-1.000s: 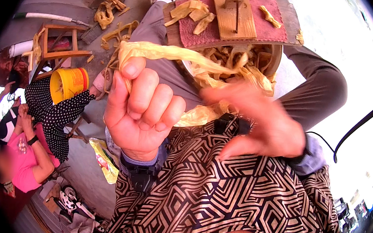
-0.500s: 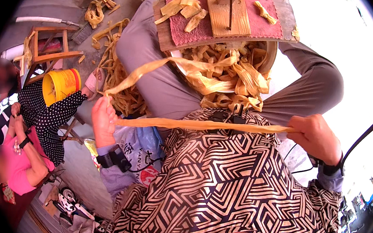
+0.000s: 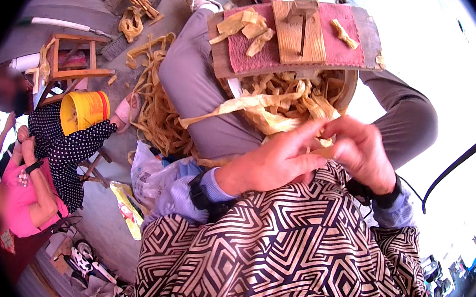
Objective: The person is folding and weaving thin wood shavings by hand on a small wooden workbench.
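Note:
Over my lap, my two hands meet. My left hand [image 3: 279, 159] reaches right, fingers stretched and thumb apart, close to the other hand's fingertips. My right hand [image 3: 362, 152], smeared by motion, has curled fingers pinched at a small piece of tan strip [image 3: 328, 151], mostly hidden between the hands. Another flat, papery tan strip [image 3: 224, 109] runs from the pile across my left thigh, its end loose. The heap of dried tan strips [image 3: 287, 99] fills a container between my legs. Across that lies a wooden board [image 3: 219, 54].
On the board are a red cloth [image 3: 244, 61], a wood block with a metal spike [image 3: 293, 37] and cut strip pieces. More strips lie on the floor by my left leg. A plastic bag [image 3: 151, 172], yellow bucket [image 3: 85, 110] and wooden stool [image 3: 75, 72] stand left, near seated people.
The taut strip between my hands is no longer stretched out. My left hand moved right and my right hand moved left until they met. The other strip's end has left my left hand.

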The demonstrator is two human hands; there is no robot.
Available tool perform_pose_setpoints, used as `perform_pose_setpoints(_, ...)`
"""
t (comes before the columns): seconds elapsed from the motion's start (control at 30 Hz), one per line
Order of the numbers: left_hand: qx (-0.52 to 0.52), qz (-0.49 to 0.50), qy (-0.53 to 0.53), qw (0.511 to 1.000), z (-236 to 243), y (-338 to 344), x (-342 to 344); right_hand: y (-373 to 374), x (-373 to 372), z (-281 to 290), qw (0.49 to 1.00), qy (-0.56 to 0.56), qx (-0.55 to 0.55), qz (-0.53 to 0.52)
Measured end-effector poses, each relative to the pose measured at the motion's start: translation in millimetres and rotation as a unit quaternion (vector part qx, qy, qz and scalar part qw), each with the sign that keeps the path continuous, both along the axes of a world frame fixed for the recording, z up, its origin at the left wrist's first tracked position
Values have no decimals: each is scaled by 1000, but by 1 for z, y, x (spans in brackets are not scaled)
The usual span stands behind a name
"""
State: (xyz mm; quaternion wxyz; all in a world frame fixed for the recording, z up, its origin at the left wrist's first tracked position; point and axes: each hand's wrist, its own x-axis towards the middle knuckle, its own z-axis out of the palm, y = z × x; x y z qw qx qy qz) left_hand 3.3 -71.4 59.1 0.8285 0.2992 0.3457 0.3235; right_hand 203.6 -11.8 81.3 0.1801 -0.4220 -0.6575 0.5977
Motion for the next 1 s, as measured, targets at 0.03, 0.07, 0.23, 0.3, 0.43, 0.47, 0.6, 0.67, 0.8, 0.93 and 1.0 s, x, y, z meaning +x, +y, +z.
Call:
perform_pose_setpoints(0.03, 28, -32, 34, 999, -7, 2, 1, 8, 0, -3, 996, 10, -41, -82)
perform_pose_setpoints(0.07, 56, -62, 67, 994, -14, 3, 2, 24, 2, -2, 994, -94, -27, -53)
perform_pose_setpoints(0.23, 226, 30, 301, 926, -19, 68, -3, 5, -17, -30, 992, 44, -41, 109)
perform_pose_setpoints(0.3, 148, 118, 179, 965, -38, 77, 4, 12, -27, -10, 950, 112, -293, -6)
perform_pose_setpoints(0.43, 103, 173, 43, 979, -35, 62, 18, 39, -37, -33, 958, 165, -134, -194)
perform_pose_setpoints(0.47, 89, 159, 59, 981, -29, 59, 24, 40, -40, -47, 964, 137, -45, -223)
perform_pose_setpoints(0.6, 37, 171, -13, 984, -48, 57, 28, 38, -39, -54, 969, -46, 163, -180)
perform_pose_setpoints(0.67, -18, 156, -52, 986, -53, 54, 25, 37, -38, -49, 962, -66, 206, -166)
perform_pose_setpoints(0.8, 91, 120, 117, 982, -59, 52, 25, 32, -29, -66, 948, -84, 242, -187)
perform_pose_setpoints(0.93, 499, 84, 551, 663, -46, 52, 12, 21, -15, -79, 982, 31, -97, -156)
perform_pose_setpoints(1.0, 540, 158, 516, 645, -51, 52, 11, 17, -19, -78, 954, 141, -208, -166)
